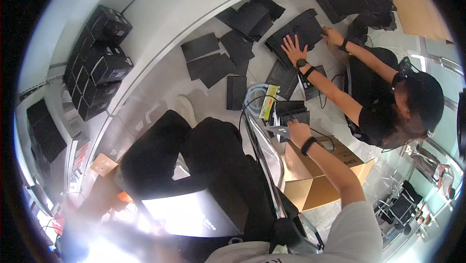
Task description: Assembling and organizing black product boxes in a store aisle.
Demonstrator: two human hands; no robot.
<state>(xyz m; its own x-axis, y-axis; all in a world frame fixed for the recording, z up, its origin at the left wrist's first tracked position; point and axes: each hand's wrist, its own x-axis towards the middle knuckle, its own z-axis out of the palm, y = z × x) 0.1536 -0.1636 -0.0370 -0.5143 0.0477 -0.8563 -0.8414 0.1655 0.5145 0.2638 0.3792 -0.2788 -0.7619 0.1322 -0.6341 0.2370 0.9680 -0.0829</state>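
My right hand (298,130), with a black band on the wrist, reaches out over an open cardboard box (315,180) and pinches a thin grey flat packet (277,131). Just beyond it lie dark flat cartons (291,110) on the floor. A large black box with a glossy top (194,214) rests on my lap, over my black trousers. My left hand is lost in bright glare at the lower left, so its state is unclear. A chrome chair arm (264,151) runs between my lap and the cardboard box.
Another person in black (388,102) crouches on the floor at the right, both hands on a black flat box (301,30). Several flat black boxes (213,59) lie scattered on the pale floor. More black boxes (97,64) are stacked at the left. A coiled cable (255,94) and a yellow-green packet (268,101) lie nearby.
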